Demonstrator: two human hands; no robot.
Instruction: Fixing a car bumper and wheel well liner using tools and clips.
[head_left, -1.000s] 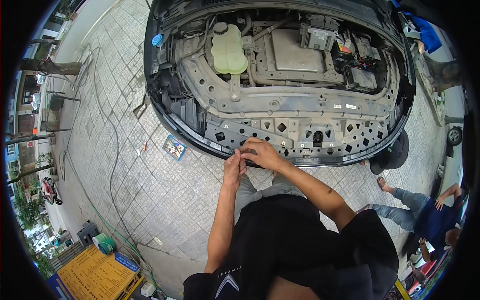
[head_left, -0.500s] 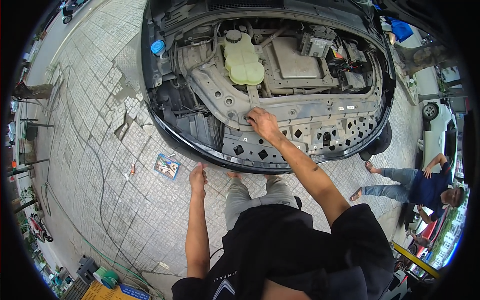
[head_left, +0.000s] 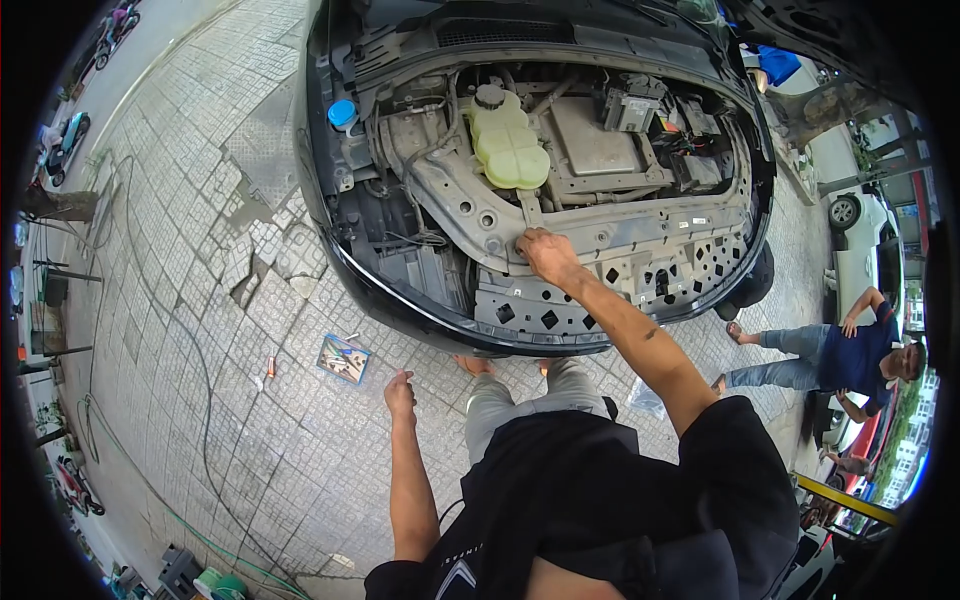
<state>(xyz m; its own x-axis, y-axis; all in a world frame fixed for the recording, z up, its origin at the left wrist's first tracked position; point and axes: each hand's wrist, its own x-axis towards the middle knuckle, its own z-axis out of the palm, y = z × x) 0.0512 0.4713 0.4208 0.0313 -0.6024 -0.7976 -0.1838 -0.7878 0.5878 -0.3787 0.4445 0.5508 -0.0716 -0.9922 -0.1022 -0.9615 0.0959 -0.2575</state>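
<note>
The right hand bunches its fingers narrowly at the grey front panel of the open engine bay, just beside the foot of the reservoir; whether something small sits in its grip cannot be told. The left hand hangs over the paving, well apart from the car, its fingers loosely curled; what it may hold cannot be told either.

For good fingertip work here, it seems best to keep the fingers square to the panel, use light, straight pressure rather than sideways force, and steady the body clear of the front edge. A small part could easily slip into the openings.

Counted: one pale green reservoir with one black cap, one blue cap, two larger round holes left of the right hand, one blue-edged tray and one onlooker.
</note>
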